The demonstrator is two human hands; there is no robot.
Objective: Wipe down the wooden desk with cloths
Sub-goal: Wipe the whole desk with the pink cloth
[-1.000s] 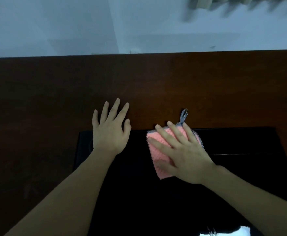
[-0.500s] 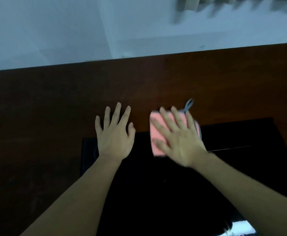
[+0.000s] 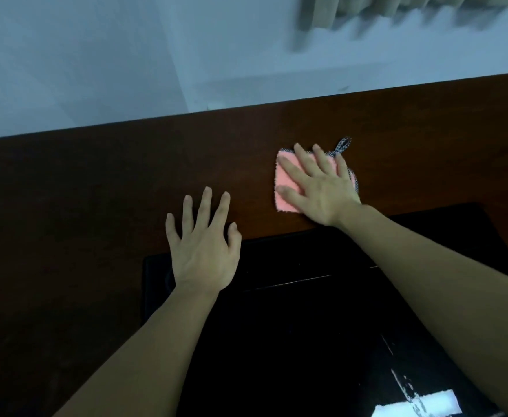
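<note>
Pressure from the flat, spread right hand [image 3: 322,188] should keep the pink cloth [image 3: 286,188] flush on the surface [image 3: 96,191], left hand [image 3: 203,245] splayed alongside bracing.

Dim, bluish light; motion-blurred curtain [image 3: 397,10] at top edge.

No readable text, labels, brands, numbers or signs anywhere in view.
</note>
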